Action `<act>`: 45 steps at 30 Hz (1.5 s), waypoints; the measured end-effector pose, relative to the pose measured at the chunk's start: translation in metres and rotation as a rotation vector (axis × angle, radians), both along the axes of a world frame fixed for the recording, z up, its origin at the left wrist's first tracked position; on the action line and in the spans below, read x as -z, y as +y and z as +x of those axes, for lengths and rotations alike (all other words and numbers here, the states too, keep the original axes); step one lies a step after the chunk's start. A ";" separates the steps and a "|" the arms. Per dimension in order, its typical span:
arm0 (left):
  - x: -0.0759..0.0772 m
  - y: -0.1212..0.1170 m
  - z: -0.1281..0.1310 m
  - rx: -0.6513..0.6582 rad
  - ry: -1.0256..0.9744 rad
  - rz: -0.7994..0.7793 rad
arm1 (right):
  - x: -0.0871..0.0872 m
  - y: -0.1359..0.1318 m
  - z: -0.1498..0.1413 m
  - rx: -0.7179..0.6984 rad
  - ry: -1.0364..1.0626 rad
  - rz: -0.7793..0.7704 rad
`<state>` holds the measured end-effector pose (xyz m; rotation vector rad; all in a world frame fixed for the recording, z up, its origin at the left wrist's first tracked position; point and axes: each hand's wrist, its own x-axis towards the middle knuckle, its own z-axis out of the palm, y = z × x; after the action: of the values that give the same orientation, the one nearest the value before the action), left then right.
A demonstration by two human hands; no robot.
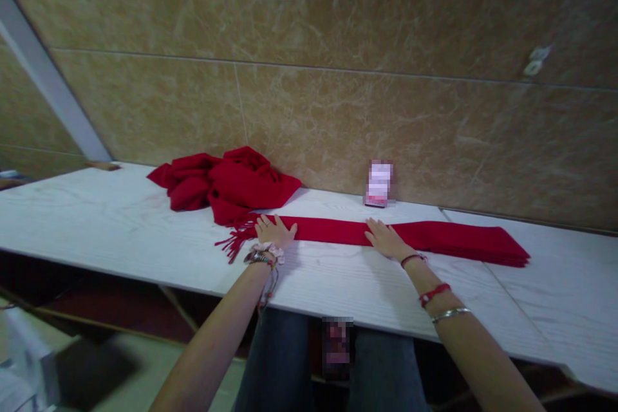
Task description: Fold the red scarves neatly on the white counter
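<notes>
The scarf (333, 230) seems soft and light, best held at its folded end (512, 248); left hand (277, 232) and right hand (388, 240) lie flat upon it, fingers extended, gripping nothing.

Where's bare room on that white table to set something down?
The white wood-grain table looks bare left of the crumpled red cloth heap and right of the long folded red fabric strip. A patch lies before the strip, between the bare forearms. The middle is crowded: left hand and right hand rest on the strip.
</notes>
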<state>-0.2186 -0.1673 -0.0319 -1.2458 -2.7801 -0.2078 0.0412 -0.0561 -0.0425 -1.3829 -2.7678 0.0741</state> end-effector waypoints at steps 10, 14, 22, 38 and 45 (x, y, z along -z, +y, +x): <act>0.001 0.009 0.018 0.636 0.066 0.009 | -0.010 -0.029 -0.041 -0.208 0.088 0.031; 0.000 0.007 0.006 0.453 0.012 -0.062 | -0.010 -0.029 -0.032 -0.151 0.022 -0.031; -0.004 0.000 -0.004 0.110 0.050 0.060 | -0.009 -0.018 -0.016 -0.003 0.013 0.023; 0.005 0.004 0.001 0.503 0.062 -0.052 | -0.011 -0.030 -0.021 -0.028 0.031 -0.043; 0.003 0.006 0.007 0.653 0.108 0.142 | -0.013 -0.037 -0.039 -0.171 0.139 0.097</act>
<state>-0.2120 -0.1612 -0.0349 -2.0028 -2.1340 -0.3557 0.0024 -0.0935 -0.0294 -1.0741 -2.7278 0.0397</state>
